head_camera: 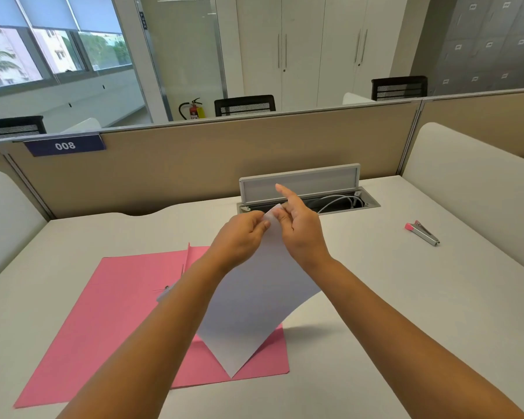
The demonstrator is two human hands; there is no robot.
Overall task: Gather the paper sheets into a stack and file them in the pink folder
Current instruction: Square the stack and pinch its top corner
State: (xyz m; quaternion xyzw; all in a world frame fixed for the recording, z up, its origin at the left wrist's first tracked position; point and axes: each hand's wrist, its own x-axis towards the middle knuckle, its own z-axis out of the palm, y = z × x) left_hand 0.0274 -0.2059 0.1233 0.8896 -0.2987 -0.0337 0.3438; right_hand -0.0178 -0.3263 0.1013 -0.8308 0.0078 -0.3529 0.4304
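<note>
A stack of white paper sheets [248, 303] hangs in the air by one corner, its lowest corner touching the pink folder [109, 313]. The folder lies open and flat on the desk, with a small metal fastener [164, 293] near its middle fold. My left hand [239, 237] pinches the top corner of the sheets. My right hand [300, 228] grips the same corner from the right, its index finger pointing up. Both forearms reach in from the bottom edge and hide part of the folder.
A pink-tipped stapler [422, 233] lies on the white desk [406, 297] at the right. Behind the hands an open cable hatch [303, 189] shows white cables. Beige partition panels [194, 164] close off the back; white rounded dividers stand at both sides.
</note>
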